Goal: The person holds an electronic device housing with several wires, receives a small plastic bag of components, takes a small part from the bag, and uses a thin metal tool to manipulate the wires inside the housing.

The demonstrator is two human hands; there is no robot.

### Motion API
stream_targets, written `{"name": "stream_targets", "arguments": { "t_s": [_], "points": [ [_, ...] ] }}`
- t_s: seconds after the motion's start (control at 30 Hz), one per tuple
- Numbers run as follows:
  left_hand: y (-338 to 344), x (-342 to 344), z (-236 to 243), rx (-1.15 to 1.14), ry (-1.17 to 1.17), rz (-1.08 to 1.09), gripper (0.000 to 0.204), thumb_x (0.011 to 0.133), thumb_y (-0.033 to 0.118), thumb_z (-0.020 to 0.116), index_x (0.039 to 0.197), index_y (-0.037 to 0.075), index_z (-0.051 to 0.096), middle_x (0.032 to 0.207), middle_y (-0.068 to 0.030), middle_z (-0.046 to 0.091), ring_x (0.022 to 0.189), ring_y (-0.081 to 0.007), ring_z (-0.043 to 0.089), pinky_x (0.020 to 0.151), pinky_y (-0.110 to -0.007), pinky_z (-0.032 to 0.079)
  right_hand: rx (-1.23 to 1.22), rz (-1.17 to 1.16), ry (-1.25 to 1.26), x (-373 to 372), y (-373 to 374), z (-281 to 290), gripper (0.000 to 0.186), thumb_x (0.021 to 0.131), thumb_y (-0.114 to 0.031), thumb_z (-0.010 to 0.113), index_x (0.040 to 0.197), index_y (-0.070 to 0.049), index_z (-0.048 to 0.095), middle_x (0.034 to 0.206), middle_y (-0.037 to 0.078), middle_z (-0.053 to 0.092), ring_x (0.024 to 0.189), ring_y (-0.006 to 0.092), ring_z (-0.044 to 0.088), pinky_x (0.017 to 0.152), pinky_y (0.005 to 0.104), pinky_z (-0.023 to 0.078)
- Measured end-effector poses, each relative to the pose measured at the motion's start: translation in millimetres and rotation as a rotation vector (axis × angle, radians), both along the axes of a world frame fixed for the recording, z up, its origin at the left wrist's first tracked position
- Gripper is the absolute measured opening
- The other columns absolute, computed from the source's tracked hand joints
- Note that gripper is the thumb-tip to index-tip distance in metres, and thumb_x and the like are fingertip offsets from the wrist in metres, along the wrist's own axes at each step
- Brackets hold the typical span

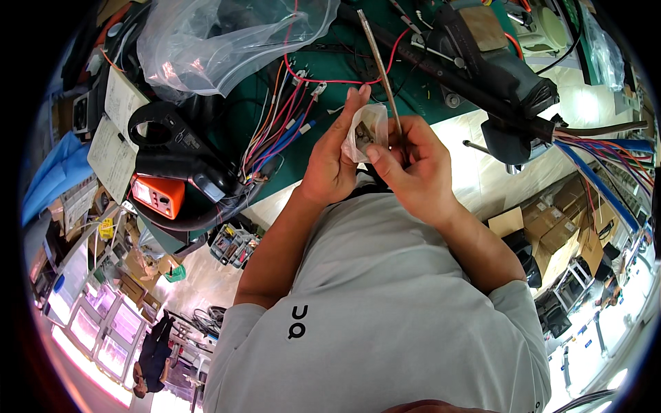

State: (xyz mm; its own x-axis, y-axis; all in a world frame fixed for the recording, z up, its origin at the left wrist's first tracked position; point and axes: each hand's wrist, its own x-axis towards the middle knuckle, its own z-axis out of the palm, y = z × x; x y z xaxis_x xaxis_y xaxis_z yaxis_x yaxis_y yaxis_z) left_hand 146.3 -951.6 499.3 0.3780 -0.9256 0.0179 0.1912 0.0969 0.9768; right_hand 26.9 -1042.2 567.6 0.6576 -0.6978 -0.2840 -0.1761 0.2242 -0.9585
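Note:
A small clear plastic bag with a few small metal pieces in it is held up at the table's near edge. My left hand is closed round the bag's left side, its fingers pointing up. From the other side, my right hand presses its thumb against the bag's lower edge. A long, thin metal rod rises from the right hand's curled fingers and leans to the far left over the table. Whether the rod has a handle is hidden by the palm.
Bundled coloured wires lie left of my hands on the green table. Beyond are a large clear plastic bag and a red wire loop. An orange device sits at left. Thick black sleeved cable crosses the right side.

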Motion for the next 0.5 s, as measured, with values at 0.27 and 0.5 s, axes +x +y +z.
{"name": "stream_targets", "arguments": {
  "t_s": [0.27, 0.5],
  "points": [
    [-1, 7, 20, 0.088, -0.556, 0.159, 0.049, 0.086, 0.000, 0.058, 0.134, 0.002, 0.047, 0.131, -0.0169, 0.053, 0.114, -0.0275, 0.056, 0.096, -0.034, 0.044, -0.226, -0.020, 0.142, -2, 1, 7, 0.028, 0.080, -0.012, 0.075, 0.098, -0.002, 0.056, 0.072, -0.001, 0.059, 0.054, 0.0011, 0.040, 0.047, 0.0183, 0.035],
    [4, 6, 20, 0.062, -0.398, 0.340, 0.021, 0.083, 0.000, 0.067, 0.105, 0.000, 0.068, 0.102, -0.0126, 0.065, 0.087, -0.0179, 0.064, 0.075, -0.026, 0.051, -0.123, -0.033, 0.104, -1, -1, 7, 0.027, 0.081, -0.014, 0.074, 0.096, -0.002, 0.055, 0.071, -0.001, 0.058, 0.055, 0.0006, 0.039, 0.047, 0.0178, 0.034]
  ]
}}
